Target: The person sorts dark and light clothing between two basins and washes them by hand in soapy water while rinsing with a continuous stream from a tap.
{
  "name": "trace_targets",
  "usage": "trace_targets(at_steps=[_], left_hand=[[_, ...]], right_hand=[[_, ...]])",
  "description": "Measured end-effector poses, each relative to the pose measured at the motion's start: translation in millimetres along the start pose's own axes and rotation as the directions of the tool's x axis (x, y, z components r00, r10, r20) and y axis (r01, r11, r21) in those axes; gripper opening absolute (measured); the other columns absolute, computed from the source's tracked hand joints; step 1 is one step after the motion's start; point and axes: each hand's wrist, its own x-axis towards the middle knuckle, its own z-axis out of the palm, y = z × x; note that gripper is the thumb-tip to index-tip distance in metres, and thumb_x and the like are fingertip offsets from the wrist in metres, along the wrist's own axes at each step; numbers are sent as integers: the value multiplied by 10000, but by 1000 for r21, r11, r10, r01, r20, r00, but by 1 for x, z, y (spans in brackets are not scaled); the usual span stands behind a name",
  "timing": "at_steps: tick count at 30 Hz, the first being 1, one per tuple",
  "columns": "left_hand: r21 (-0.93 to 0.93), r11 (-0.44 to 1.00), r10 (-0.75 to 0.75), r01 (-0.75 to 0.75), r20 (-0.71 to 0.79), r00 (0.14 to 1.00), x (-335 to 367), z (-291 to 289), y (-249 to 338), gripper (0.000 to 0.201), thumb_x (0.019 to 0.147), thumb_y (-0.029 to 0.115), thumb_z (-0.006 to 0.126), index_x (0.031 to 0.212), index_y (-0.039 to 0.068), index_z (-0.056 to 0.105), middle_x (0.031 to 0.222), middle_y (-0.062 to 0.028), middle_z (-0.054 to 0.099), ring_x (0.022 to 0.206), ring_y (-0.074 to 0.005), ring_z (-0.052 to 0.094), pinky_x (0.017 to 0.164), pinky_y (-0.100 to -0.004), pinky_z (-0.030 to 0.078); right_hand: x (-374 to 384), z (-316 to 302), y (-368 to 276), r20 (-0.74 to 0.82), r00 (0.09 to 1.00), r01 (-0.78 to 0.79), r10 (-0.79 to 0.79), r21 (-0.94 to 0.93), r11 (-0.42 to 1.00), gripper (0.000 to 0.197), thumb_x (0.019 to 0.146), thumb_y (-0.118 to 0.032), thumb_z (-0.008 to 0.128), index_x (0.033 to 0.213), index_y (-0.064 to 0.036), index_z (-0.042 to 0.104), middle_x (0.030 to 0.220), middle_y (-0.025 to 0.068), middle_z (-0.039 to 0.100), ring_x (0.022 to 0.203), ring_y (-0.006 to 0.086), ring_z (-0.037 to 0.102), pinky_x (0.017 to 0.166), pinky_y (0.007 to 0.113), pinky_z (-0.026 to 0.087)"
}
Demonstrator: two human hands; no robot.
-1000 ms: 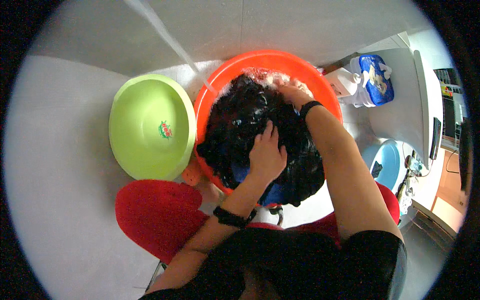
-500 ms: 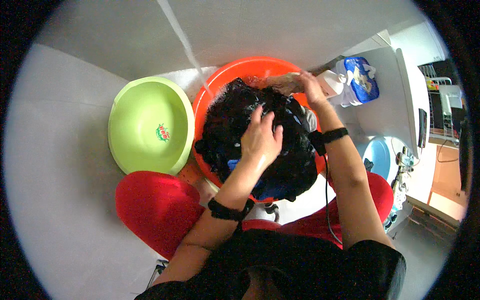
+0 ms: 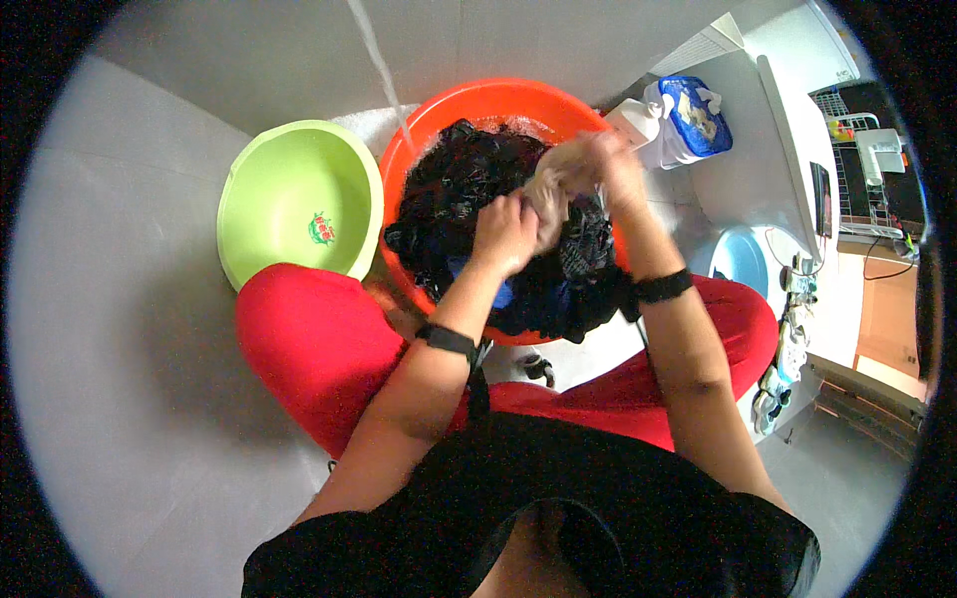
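Note:
A large orange basin [image 3: 469, 98] is filled with wet black clothes [image 3: 449, 189], with a patch of dark blue fabric among them. Over the pile, a wet beige cloth [image 3: 549, 194] is stretched between my two hands. My left hand [image 3: 505, 237] has its fingers closed on the cloth's lower end, near the middle of the basin. Higher up, by the basin's right rim, my right hand [image 3: 612, 171] grips the other end; its fingers are blurred by motion. A thin stream of water [image 3: 377, 62] falls into the basin's left side, where suds show.
Left of the basin stands a light green basin [image 3: 299, 179]. A white bottle [image 3: 635, 120] and a blue-rimmed white container [image 3: 706, 118] sit at the upper right. Farther right are a light blue basin [image 3: 746, 261] and several shoes [image 3: 791, 344]. A grey wall [image 3: 558, 45] rises behind.
My right hand has pulled the beige cloth from the basin's far edge toward the middle. My left hand, open over the black clothes before, has closed on the cloth. The view has shifted slightly.

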Motion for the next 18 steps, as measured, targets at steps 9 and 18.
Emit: trace_targets(at_steps=[9,18], left_hand=[[234,962,180,-138,-165,970,-24,30,-5,404,859,236,555,1197,30,476,1065,-155,528,1023,-334,490,965,-443,357],[343,919,284,-196,-231,931,-38,37,-22,496,832,264,590,1246,24,461,1115,-129,523,1087,-319,479,1065,-463,287]], right_hand=[[59,83,86,126,984,172,-126,-862,477,300,879,-355,483,958,-101,622,936,157,649,828,352,622,776,449,496],[-59,58,42,459,656,692,-599,-682,236,278,850,-274,529,1031,-86,623,969,157,607,1097,358,494,971,491,374]])
